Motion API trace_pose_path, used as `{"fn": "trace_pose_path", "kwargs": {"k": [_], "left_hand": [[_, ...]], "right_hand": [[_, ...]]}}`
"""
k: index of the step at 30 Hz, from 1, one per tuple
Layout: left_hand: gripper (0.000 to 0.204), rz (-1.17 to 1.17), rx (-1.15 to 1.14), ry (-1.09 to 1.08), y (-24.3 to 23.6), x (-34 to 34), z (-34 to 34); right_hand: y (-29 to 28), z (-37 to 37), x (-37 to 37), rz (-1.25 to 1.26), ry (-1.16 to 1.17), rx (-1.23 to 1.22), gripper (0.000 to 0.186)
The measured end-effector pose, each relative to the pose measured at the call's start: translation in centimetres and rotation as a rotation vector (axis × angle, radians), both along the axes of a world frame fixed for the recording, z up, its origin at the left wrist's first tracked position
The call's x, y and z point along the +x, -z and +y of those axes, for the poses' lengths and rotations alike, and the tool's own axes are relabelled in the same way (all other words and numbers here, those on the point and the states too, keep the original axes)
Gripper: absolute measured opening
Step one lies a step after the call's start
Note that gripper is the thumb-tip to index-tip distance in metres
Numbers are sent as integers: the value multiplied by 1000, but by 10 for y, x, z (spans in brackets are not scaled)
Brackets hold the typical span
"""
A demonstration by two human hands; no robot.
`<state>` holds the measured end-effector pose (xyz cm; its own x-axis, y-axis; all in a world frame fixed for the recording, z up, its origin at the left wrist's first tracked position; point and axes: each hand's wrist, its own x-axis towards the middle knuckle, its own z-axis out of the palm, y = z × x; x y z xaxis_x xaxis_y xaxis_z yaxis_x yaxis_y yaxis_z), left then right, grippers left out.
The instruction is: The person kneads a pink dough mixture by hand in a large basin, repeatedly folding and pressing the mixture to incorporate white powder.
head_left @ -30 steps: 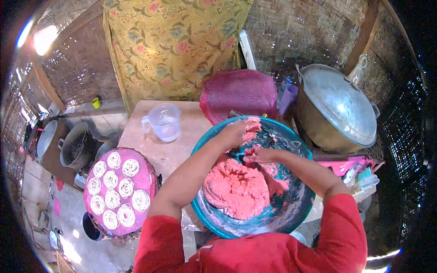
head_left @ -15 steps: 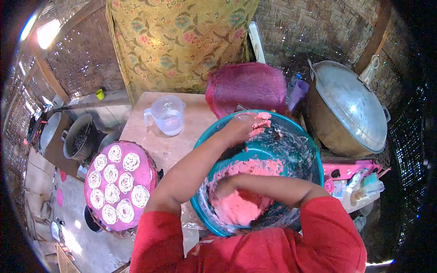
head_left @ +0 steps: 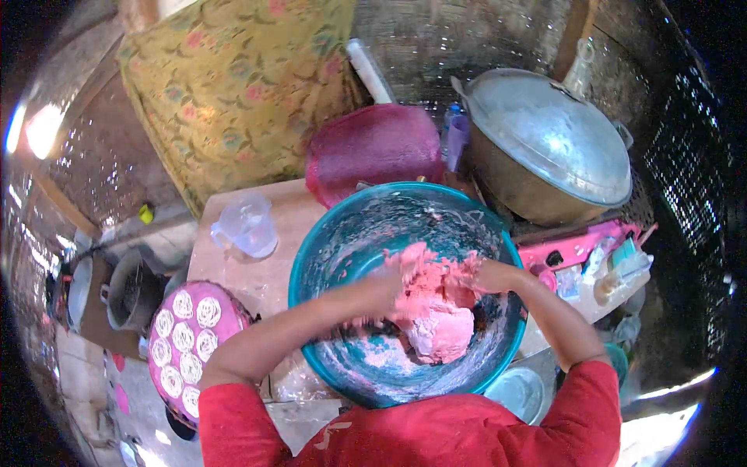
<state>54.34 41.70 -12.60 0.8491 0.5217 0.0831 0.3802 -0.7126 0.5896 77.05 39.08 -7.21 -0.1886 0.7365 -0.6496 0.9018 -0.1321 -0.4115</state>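
Wooden table (head_left: 257, 272); both hands (head_left: 405, 272) seemingly gripping pink dough (head_left: 440, 311).

Pink dough (head_left: 440, 315): soft, matt, sticky. Teal basin (head_left: 342, 241) holding it: glossy plastic, smeared. Behind basin, pot lid (head_left: 556, 136): dull metal.

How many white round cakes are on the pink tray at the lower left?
8 show on the pink tray: two at the top, two below them, then four running down. The sleeve may hide more.
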Motion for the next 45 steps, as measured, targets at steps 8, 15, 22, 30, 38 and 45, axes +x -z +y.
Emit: {"fn": "trace_pose_path", "kwargs": {"k": [8, 15, 22, 30, 38, 45], "left_hand": [[57, 221, 331, 635, 33, 41, -49], [34, 46, 170, 290, 91, 117, -17], [10, -359, 441, 144, 128, 155, 12], [33, 222, 323, 117, 74, 116, -25], [94, 507, 354, 171, 19, 38, -30], [72, 713, 297, 143, 65, 98, 42]], "right_hand": [[83, 13, 50, 169, -385, 922, 29], [63, 9, 49, 161, -202, 1052, 26], [54, 10, 50, 184, 22, 1093, 20], [57, 15, 49, 372, 126, 1138, 20], [57, 12, 50, 535, 136, 1109, 18], [55, 12, 50, 567, 5, 1096, 14]]}}
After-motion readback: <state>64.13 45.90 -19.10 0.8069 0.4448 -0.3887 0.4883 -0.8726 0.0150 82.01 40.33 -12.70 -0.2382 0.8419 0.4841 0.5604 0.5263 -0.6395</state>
